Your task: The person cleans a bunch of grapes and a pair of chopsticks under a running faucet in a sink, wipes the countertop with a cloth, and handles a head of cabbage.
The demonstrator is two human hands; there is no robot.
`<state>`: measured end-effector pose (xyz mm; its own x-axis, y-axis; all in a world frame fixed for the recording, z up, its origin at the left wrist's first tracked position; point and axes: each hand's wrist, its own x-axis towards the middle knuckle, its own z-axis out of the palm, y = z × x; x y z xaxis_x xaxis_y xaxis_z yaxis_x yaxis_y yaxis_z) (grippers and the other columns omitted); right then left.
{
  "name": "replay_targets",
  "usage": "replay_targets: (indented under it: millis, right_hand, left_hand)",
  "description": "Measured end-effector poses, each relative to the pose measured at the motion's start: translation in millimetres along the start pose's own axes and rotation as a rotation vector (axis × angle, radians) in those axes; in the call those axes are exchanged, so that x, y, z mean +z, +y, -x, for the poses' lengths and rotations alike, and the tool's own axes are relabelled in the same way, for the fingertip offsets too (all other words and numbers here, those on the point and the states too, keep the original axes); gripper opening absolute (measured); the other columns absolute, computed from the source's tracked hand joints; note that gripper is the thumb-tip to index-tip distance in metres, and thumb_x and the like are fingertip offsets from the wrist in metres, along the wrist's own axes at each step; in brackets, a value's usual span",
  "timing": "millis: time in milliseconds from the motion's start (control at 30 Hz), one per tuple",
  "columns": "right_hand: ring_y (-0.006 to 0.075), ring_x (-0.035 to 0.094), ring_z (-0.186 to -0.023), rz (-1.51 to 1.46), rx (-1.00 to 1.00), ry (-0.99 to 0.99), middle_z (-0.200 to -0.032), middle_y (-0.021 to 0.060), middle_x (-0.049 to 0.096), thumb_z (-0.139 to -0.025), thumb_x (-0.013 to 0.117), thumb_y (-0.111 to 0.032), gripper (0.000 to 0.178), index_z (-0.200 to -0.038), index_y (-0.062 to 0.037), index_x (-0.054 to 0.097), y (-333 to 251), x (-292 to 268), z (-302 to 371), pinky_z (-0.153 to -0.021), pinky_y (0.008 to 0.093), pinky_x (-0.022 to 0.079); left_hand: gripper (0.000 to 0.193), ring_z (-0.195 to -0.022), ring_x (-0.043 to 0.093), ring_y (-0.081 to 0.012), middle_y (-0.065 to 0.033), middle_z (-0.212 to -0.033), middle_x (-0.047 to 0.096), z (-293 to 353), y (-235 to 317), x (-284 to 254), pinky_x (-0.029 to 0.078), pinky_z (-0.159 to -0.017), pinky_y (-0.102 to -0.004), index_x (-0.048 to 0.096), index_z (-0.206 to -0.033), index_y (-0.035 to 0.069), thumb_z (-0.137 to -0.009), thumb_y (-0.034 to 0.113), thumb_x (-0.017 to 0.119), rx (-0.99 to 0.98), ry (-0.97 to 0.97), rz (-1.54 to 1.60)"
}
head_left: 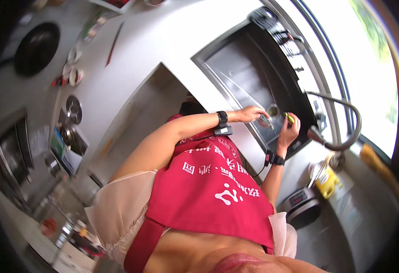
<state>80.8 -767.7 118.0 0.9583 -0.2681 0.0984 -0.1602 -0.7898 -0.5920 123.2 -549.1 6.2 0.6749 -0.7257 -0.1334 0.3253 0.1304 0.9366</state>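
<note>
Over the dark sink point(229, 54), my left hand point(250, 113) is closed on a clear, shiny object point(265, 121), perhaps glass or plastic; its exact kind cannot be made out. My right hand point(290, 131) grips a tool with a bright yellow-green handle point(290, 118), and its working end does not show clearly. Between the two hands is a small round metallic-looking ring point(273, 110), too small to tell whether it is the drain or a vessel's mouth. Both wrists wear dark bands.
A curved faucet point(356, 120) arches right of the sink, beside the window. Along the right counter are a yellow bottle point(327, 183) and a black-and-white appliance point(302, 207). White countertop point(174, 32) borders the sink; a black wok point(37, 49) lies far left.
</note>
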Motion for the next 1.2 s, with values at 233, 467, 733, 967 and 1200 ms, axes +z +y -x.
replay_targets:
  millis: [233,467,733,967,1200]
  right_hand:
    - [0.0327,0.058,-0.096,0.121,-0.176,-0.099,-0.098,0.0125,0.062,-0.094,0.060,-0.010,0.012,-0.104,-0.0044,0.063,1,37,17,-0.084,0.0427,0.046]
    - [0.0347,0.058,-0.091,0.166,-0.308,-0.193,-0.095,0.0154,0.061,-0.096,0.055,-0.009,0.008,-0.100,-0.0036,0.059,19,54,-11,-0.081,0.0430,0.045]
    - [0.0368,0.062,-0.079,0.112,-0.360,-0.185,-0.084,0.0172,0.063,-0.094,0.059,-0.012,0.009,-0.094,-0.0030,0.059,-15,40,-10,-0.069,0.0434,0.049]
    - [0.0339,0.065,-0.073,0.228,-0.278,-0.214,-0.080,0.0170,0.065,-0.094,0.061,-0.014,0.011,-0.092,-0.0031,0.061,-30,20,34,-0.064,0.0417,0.050]
    - [0.0311,0.065,-0.070,0.112,-0.308,-0.289,-0.079,0.0142,0.065,-0.092,0.059,-0.009,0.006,-0.091,-0.0033,0.061,-30,27,5,-0.064,0.0402,0.051]
  left_hand:
    - [0.029,-0.086,0.060,-0.0098,-0.0012,-0.095,0.067,165,92,-137,0.048,-0.074,-0.0224,0.067,-0.118,0.007,-0.097,0.021,0.053,0.033,0.789,0.343]
    - [0.024,-0.083,0.065,-0.0174,-0.0065,-0.093,0.070,275,85,-226,0.051,-0.073,-0.0334,0.073,-0.099,0.006,-0.083,0.023,0.077,-0.060,1.478,-0.555]
    - [0.028,-0.093,0.068,-0.0356,-0.0150,-0.110,0.063,258,92,-317,0.057,-0.077,-0.0440,0.060,-0.109,0.007,-0.085,0.018,0.070,-0.433,1.357,-1.360]
    - [0.010,-0.081,0.070,-0.0308,-0.0131,-0.095,0.066,283,89,-386,0.057,-0.070,-0.0419,0.064,-0.096,0.006,-0.087,0.010,0.061,-0.455,1.453,-1.713]
    - [0.032,-0.097,0.065,-0.0291,-0.0121,-0.104,0.067,332,113,-334,0.053,-0.082,-0.0380,0.066,-0.105,0.002,-0.087,0.027,0.074,0.089,1.787,-1.052]
